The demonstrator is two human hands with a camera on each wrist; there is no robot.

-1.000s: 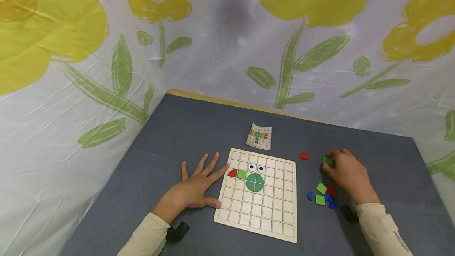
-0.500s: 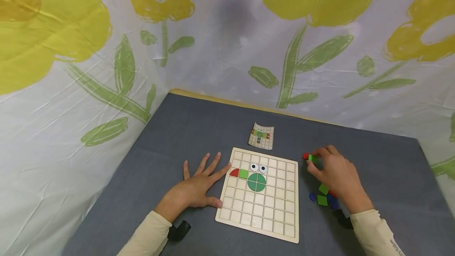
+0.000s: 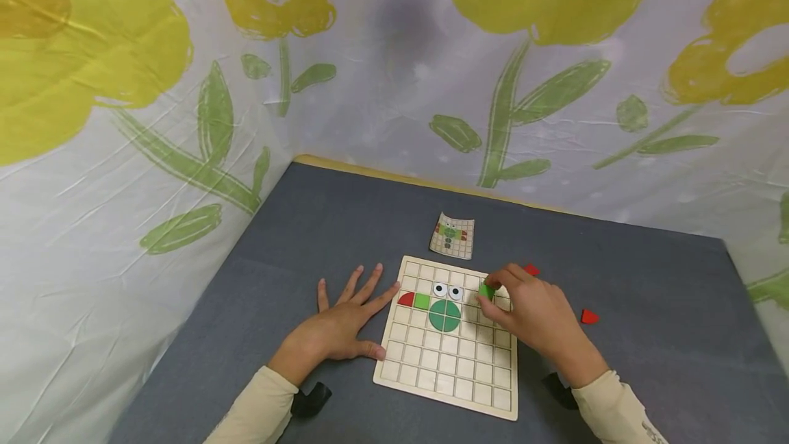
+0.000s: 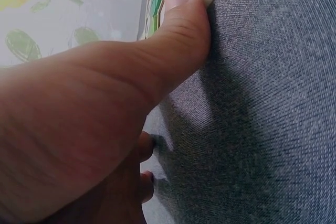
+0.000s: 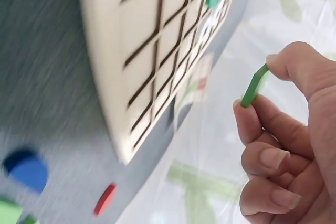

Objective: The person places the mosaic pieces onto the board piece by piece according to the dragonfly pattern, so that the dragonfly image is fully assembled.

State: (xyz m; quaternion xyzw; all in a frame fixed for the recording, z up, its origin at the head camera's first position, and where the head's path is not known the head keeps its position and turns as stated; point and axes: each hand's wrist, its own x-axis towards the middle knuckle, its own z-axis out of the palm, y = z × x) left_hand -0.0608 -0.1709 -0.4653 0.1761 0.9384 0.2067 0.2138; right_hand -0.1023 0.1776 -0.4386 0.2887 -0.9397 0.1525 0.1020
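Note:
A square wooden grid board [image 3: 431,362] lies on the dark table. My left hand [image 3: 335,331] is spread flat beside it, its thumb and a fingertip at the board's left edge. Over the board's upper right part, my right hand [image 3: 533,307] pinches a green square tile [image 3: 486,291] between thumb and fingers; in the right wrist view the tile [image 5: 254,86] is seen nearly edge-on. On the board are a red quarter-round piece [image 3: 407,299], a light green square [image 3: 422,301], two eye pieces [image 3: 440,290] and a dark green circle [image 3: 445,316] of quarter pieces.
Behind the board lies a small printed pattern card [image 3: 453,236]. Red pieces [image 3: 589,316] rest right of the board. The right wrist view shows a blue piece [image 5: 27,170] and light green tiles [image 5: 8,212] on the table. A flower-print curtain [image 3: 394,88] surrounds the table's back and left.
My right hand has carried the green square tile leftward from the loose pieces on the right to above the board. My left hand has stayed at the board's left edge.

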